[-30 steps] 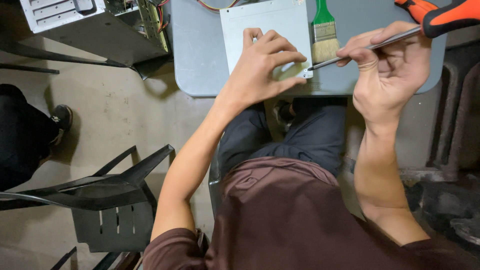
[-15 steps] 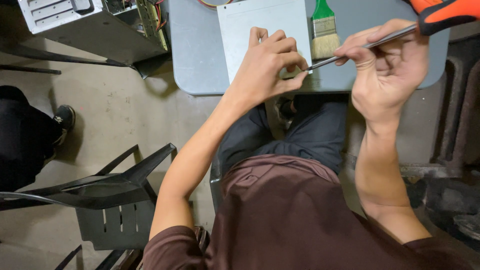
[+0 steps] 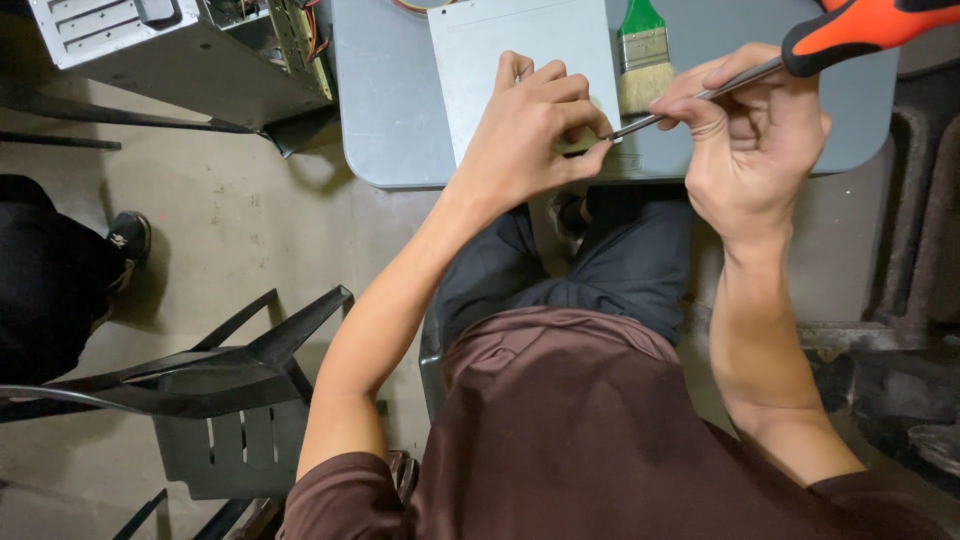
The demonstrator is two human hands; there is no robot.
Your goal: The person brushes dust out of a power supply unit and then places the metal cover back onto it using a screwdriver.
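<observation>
Pressure matters: your right hand grips the orange-handled screwdriver; keep your curled left hand pinning the flat grey metal drive.

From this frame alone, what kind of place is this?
Probably a small electronics repair bench: an opened computer case, a screwdriver in the right hand, and a paintbrush lying on a grey table.

Dim, even light from above; soft shadows under the table edge on the floor. Sharp focus, no glare.
</observation>
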